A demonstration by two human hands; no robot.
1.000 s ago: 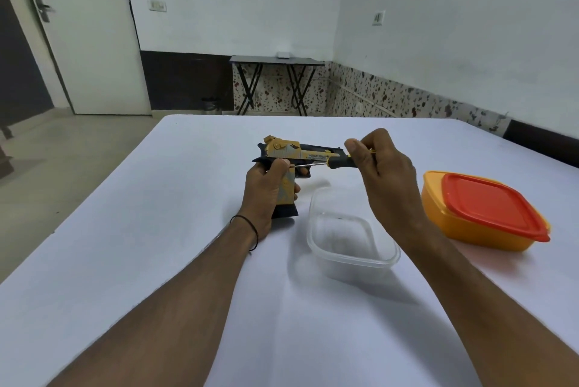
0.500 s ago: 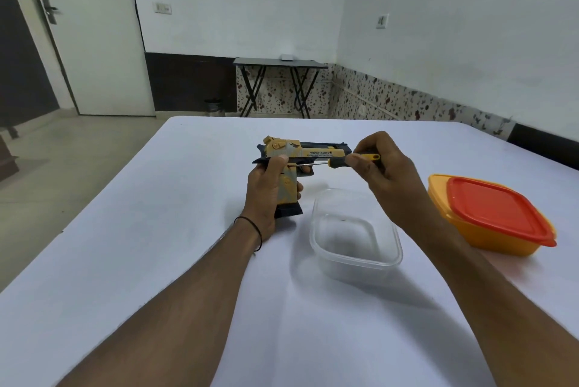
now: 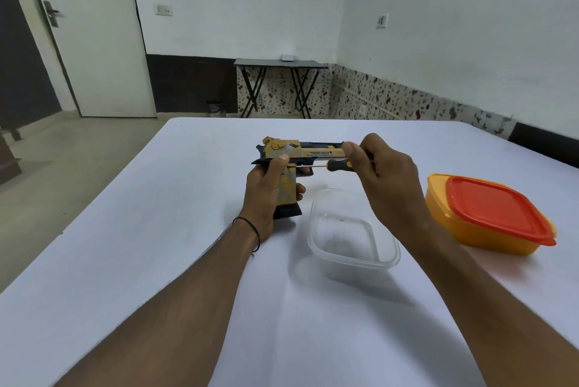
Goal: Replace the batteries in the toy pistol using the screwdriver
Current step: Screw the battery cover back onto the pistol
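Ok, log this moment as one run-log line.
step: unscrewing | left hand: holds pistol by its handle | right hand: screwdriver, tip at pistol | clear tub: open | orange box: lidded

The yellow-and-black plastic toy pistol (image 3: 300, 153) stands upright, barrel rightward; the black-and-yellow-handled metal-shafted screwdriver (image 3: 326, 164) lies horizontal beneath its barrel.

Clear tub (image 3: 354, 239) and lidded orange box (image 3: 488, 214) crowd the right; left open.
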